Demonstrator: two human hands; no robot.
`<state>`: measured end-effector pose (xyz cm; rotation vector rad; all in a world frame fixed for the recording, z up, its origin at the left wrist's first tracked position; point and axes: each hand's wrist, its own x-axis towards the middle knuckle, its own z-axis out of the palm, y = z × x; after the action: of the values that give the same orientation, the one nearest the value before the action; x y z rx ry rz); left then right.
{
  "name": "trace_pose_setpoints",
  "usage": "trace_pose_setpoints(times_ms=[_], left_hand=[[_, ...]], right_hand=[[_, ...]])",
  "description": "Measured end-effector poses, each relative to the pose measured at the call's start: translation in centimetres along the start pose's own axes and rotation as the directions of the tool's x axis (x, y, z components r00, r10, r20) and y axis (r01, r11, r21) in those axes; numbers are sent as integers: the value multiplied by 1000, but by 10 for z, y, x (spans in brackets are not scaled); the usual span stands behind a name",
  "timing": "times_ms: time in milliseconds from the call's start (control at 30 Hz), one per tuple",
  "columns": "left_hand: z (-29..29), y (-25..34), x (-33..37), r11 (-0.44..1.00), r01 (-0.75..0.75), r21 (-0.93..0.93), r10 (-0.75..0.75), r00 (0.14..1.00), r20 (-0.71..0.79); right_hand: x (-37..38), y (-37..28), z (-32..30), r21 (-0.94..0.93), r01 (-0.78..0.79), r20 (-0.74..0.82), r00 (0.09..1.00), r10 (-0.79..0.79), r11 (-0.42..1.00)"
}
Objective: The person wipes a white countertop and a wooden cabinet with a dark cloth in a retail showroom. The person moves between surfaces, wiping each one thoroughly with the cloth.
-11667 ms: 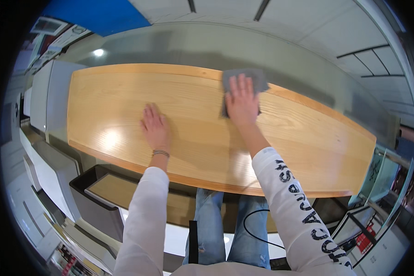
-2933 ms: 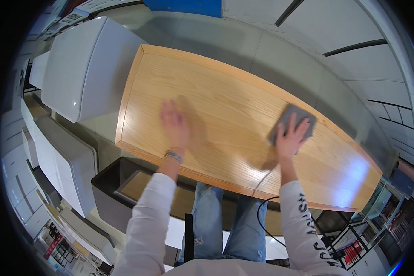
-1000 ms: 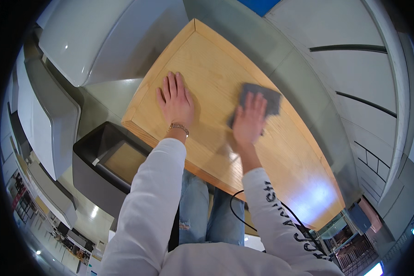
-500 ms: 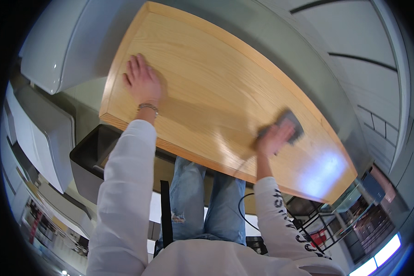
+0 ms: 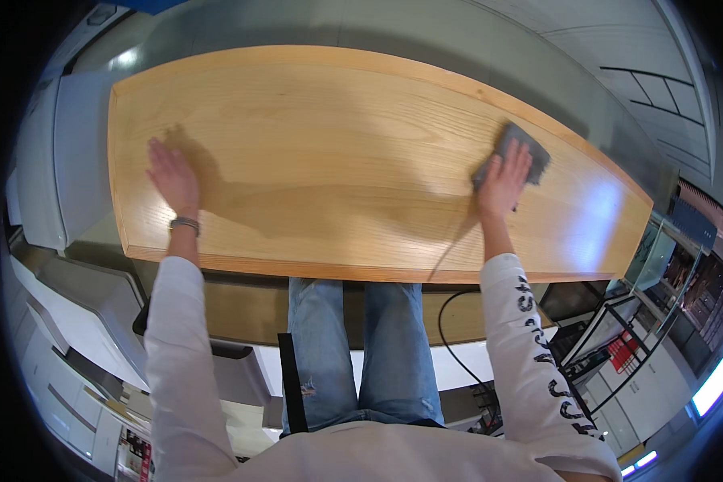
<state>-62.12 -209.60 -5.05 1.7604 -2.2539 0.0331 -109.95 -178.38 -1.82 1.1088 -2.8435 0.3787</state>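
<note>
A pale wooden table [image 5: 313, 153] with a raised-looking border stretches across in front of me. On its right part, my right hand [image 5: 504, 178] lies over a folded grey cloth [image 5: 532, 153], palm down, and keeps it against the wood near the far edge. At the left end is my left hand [image 5: 174, 174], palm down and fingers stretched, with nothing in it. It casts a shadow on the wood; whether it rests on the surface I cannot tell.
White chairs [image 5: 96, 301] stand at the left. A dark cable [image 5: 444, 325] hangs near my right sleeve. At the right is a black metal rack [image 5: 610, 345] beside white cabinets [image 5: 647, 386]. Light glares off the table's right end.
The view has turned, so the table now runs level across it. My right hand and the cloth have shifted toward the far edge; my left hand remains spread at the left end.
</note>
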Motion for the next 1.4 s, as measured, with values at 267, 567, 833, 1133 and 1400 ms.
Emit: trace_pose_setpoints(times_ms=[267, 567, 833, 1133, 1400], left_hand=[[-5, 267, -79, 913, -268, -307, 322, 936, 140], [7, 351, -103, 926, -374, -45, 371, 882, 292], [5, 356, -101, 914, -401, -57, 401, 878, 262], [5, 358, -99, 912, -405, -67, 408, 875, 260], [0, 352, -99, 913, -407, -36, 402, 879, 257]], right_hand=[[-85, -37, -25, -84, 170, 361, 923, -129, 982], [-94, 12, -39, 183, 117, 460, 867, -190, 976], [-57, 226, -65, -94, -536, -89, 844, 530, 839], [-90, 2, -42, 458, 249, 91, 942, -324, 853], [-11, 203, -55, 111, -115, -109, 986, 127, 987]])
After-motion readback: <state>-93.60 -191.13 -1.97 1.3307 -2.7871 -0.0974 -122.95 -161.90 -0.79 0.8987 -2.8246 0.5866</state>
